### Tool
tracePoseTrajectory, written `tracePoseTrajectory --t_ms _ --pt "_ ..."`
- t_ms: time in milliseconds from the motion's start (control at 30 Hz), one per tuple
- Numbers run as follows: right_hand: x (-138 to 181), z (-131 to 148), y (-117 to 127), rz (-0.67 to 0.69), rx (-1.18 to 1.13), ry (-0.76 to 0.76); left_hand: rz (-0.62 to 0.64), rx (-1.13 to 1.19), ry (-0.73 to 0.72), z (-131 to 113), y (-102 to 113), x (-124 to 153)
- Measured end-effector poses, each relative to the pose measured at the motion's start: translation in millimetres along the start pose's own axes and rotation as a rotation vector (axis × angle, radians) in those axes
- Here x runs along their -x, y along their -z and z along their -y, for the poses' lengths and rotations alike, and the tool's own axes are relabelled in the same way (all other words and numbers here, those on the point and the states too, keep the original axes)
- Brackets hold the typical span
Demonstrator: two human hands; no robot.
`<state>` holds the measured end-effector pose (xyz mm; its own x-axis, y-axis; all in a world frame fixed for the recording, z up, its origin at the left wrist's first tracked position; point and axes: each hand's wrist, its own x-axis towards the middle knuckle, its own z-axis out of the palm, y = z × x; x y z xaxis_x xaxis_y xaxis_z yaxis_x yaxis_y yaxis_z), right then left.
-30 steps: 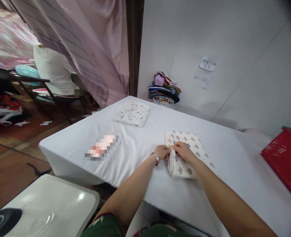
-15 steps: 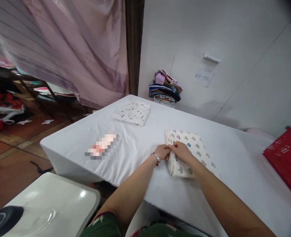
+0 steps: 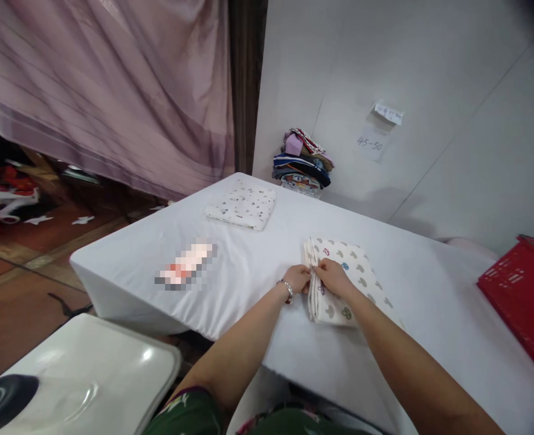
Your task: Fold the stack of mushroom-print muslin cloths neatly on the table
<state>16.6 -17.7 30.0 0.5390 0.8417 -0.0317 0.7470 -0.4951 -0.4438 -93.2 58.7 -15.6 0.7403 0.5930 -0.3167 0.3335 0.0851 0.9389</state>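
A folded cream cloth printed with grey mushroom shapes and a few coloured ones lies in front of me on the white-covered table. At its left edge, where the layers stack, my left hand has its fingers closed on the fabric; a bracelet circles that wrist. My right hand pinches the same edge from above, fingertips close to the left ones. Parts of both hands' fingers are hidden by the cloth and each other. Farther back lies a second folded white cloth with small dark prints.
A blurred-out item lies on the table's left. A stack of folded clothes stands by the wall behind. At right is a red plastic basket; at lower left, a white stool. A pink curtain hangs at the left.
Both hands stay at the cloth's left edge with barely any movement. The curtain at the left has swung lower, and the paper flap on the wall has shifted.
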Motion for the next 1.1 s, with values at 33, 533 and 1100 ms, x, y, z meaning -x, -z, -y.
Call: tracePoseTrajectory --t_ms 33,533,1100 --pt "0.6 -0.4 0.2 -0.004 -0.019 -0.002 -0.004 -0.01 -0.001 0.1 -0.4 0.1" --pt "3.4 11.1 2.0 -0.016 0.051 0.004 -0.015 -0.064 -0.012 -9.5 -0.2 11.6" --pt "-42.0 -10.9 33.0 0.299 -0.226 0.041 -0.158 -0.484 -0.138 -10.1 -6.3 18.6"
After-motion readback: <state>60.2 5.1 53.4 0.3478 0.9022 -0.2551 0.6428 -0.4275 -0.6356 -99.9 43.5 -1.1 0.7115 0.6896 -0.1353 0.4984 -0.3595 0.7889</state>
